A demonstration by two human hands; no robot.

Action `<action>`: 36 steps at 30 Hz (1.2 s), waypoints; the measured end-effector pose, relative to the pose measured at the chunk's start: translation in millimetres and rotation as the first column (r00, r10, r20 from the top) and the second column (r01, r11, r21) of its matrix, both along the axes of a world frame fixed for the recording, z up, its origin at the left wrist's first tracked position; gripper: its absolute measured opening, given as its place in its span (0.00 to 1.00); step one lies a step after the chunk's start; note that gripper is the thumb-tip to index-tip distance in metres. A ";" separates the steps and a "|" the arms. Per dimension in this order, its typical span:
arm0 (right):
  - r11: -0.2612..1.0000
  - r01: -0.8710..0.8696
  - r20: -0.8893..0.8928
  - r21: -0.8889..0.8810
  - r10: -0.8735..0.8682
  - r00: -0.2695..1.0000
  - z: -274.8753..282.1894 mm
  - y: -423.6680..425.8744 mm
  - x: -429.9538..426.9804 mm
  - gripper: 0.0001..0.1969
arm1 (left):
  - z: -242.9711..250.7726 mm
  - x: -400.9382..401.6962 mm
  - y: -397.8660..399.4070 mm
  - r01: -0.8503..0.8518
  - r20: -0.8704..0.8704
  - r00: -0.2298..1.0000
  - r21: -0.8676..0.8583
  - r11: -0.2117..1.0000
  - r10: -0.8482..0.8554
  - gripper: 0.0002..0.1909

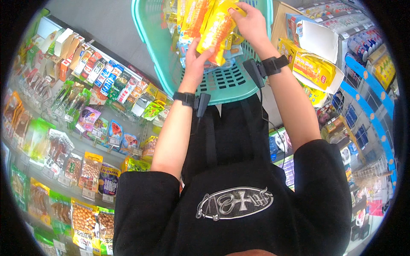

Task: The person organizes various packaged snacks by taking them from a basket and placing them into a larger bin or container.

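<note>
A yellow snack packet (217, 33) with an orange sausage-like picture is held over the basket, gripped at both ends. My left hand (196, 65) pinches its lower end, the thumb lying across the front. At the upper corner, my right hand (251, 24) has hold of it with thumb and fingers. Beneath is a turquoise plastic basket (225, 86) with slotted walls. Other yellow packets (192, 19) of similar look lie inside it, along with blue-edged packets (231, 52) partly hidden by my hands.
Shelves of bagged snacks, such as a peanut bag (90, 172), fill the left side. Small boxes (99, 72) stand along the upper left shelf. Right of the basket is an open display carton (312, 68) holding yellow packets. Blue-edged shelving (368, 105) curves along the right.
</note>
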State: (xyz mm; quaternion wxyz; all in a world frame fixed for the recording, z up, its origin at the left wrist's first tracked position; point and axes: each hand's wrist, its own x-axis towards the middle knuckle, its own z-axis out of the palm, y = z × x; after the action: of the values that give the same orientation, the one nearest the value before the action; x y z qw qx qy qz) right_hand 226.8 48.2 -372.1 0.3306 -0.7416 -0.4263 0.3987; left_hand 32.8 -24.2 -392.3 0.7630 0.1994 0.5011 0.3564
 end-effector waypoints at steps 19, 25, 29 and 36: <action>0.959 -0.285 0.363 0.011 0.262 0.894 -77.0 63.8 -4.3 0.14 | -36.8 0.4 19.8 0.264 -0.846 0.496 -0.066 0.962 -0.194 0.24; 0.993 -0.120 0.265 0.024 0.109 0.958 -40.4 58.3 -10.6 0.11 | -45.7 -0.3 23.0 0.237 -0.861 0.495 0.011 0.971 -0.111 0.22; 0.945 -0.256 0.282 0.202 0.194 0.939 -29.3 48.9 5.1 0.10 | -37.0 -1.4 30.9 0.299 -0.839 0.502 -0.057 0.952 -0.208 0.35; 0.868 -0.488 -0.059 -0.091 0.485 0.873 83.6 33.0 17.8 0.09 | 9.0 -12.0 34.7 0.407 -0.781 0.569 -0.005 0.913 -0.258 0.45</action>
State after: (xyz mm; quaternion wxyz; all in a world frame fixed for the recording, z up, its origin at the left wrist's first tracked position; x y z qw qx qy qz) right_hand 244.6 81.2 -288.5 0.1882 -0.6197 -0.5723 0.5030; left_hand 20.8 10.4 -383.2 0.5095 0.4887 0.6963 0.1296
